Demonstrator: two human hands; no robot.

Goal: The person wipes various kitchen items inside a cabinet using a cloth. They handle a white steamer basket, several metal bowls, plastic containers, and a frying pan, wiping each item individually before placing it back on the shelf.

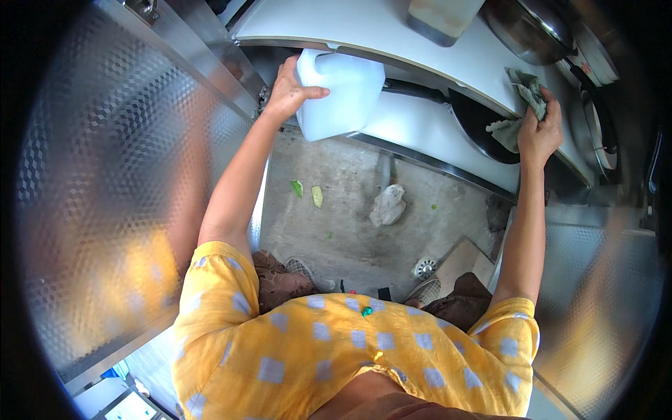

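Observation:
My left hand grips a white plastic jug near its moulded handle, thumb across the near face. The jug is tilted at the left end of an open cabinet, in front of the lower shelf, its base out past the front edge. In my right hand is a crumpled grey-green cloth, held at the front edge of the upper shelf. Behind the cloth and under that shelf lies a black frying pan, its handle reaching towards the jug; part of the pan is hidden.
Patterned metal doors stand at left and right. On the upper shelf are a plastic container and a metal pot. A crumpled plastic bag, green scraps and a drain strainer lie on the concrete floor.

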